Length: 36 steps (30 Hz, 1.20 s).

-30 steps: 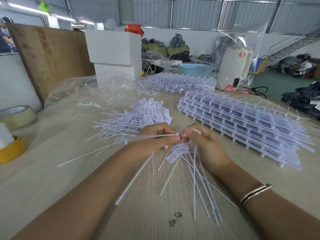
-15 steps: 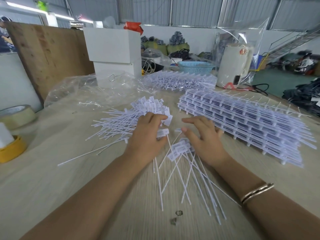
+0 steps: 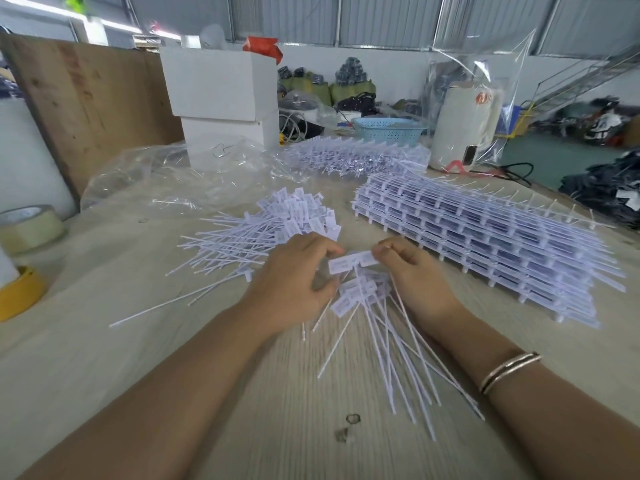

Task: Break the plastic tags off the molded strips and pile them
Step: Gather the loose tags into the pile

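Between your two hands, your left hand (image 3: 294, 275) and right hand (image 3: 412, 271) each pinch an end of a short piece of joined tags (image 3: 351, 262), fingers curled on it just above the tabletop (image 3: 104, 358). You seem mid-snap; next, part them cleanly and drop them on the loose tags (image 3: 360, 292) beneath, the bigger pile (image 3: 277, 226) and stacked molded strips (image 3: 485, 233) lying beyond.

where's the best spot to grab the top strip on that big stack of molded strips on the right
Grip the near left corner of the stack of white molded tag strips, coming from the left with the right hand. That corner lies closest to the hand, and the frame's small pegs and rail edge stick out there, giving the fingers something to pinch. The far side bristles with thin tails that would likely bend.
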Tool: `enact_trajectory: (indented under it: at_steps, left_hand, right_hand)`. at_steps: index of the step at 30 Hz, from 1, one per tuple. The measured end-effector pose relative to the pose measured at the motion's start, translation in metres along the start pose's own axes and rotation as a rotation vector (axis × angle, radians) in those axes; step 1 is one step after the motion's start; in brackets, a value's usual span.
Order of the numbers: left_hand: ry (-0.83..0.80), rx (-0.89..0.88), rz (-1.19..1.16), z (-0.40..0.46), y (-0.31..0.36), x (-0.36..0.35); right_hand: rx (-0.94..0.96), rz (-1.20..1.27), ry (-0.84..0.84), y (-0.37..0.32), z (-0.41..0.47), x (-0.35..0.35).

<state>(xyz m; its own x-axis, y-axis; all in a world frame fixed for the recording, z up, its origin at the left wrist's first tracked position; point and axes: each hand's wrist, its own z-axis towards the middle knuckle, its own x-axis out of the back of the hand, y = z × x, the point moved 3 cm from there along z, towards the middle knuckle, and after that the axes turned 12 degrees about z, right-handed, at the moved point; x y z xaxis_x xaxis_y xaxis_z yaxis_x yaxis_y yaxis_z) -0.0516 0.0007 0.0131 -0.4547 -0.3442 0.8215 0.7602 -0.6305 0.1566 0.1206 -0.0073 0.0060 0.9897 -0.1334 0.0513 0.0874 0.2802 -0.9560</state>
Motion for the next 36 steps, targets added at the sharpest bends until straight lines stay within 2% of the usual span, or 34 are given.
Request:
enact_trajectory:
  at_steps: [5,10,14,18,20,24,27,28,29,31,34,36]
  left_hand:
    - [0.079,-0.009,0.065,0.002,0.007,0.001]
    - [0.008,-0.084,0.126,0.000,0.006,0.001]
    - [0.019,-0.002,0.094,0.002,0.007,0.003]
    - [0.007,0.107,-0.136,0.002,0.006,0.002]
    - [0.037,0.080,-0.181,0.002,0.007,0.004]
    - [0.044,0.020,-0.351,0.004,0.003,0.006]
    - [0.025,0.076,-0.516,0.001,-0.009,0.006]
    - [0.050,0.062,-0.476,0.000,-0.012,0.007]
    - [0.079,0.027,-0.382,0.000,-0.015,0.007]
    - [0.103,-0.046,-0.167,0.002,-0.017,0.002]
    - [0.018,-0.058,0.038,0.007,-0.010,-0.013]
    - [-0.072,-0.004,0.172,0.008,-0.003,-0.019]
  right_hand:
    - [-0.048,0.056,-0.159,-0.005,-0.008,-0.011]
    - [0.047,-0.029,-0.195,-0.006,-0.007,-0.011]
    - [0.243,-0.211,-0.142,-0.008,-0.006,-0.009]
    - [0.484,-0.443,-0.071,-0.016,-0.009,-0.008]
    - [0.413,-0.273,-0.102,-0.014,-0.009,-0.008]
    - [0.161,0.280,-0.216,-0.012,-0.010,-0.010]
    - [0.112,0.526,-0.065,-0.012,-0.004,0.013]
    - [0.097,0.498,-0.004,-0.011,-0.001,0.022]
    - [0.075,0.369,0.029,-0.007,0.001,0.028]
    - [0.028,0.030,-0.024,0.002,0.005,0.025]
    - [0.137,-0.326,-0.122,0.010,0.013,0.004]
    - [0.151,-0.453,-0.071,0.014,0.018,-0.001]
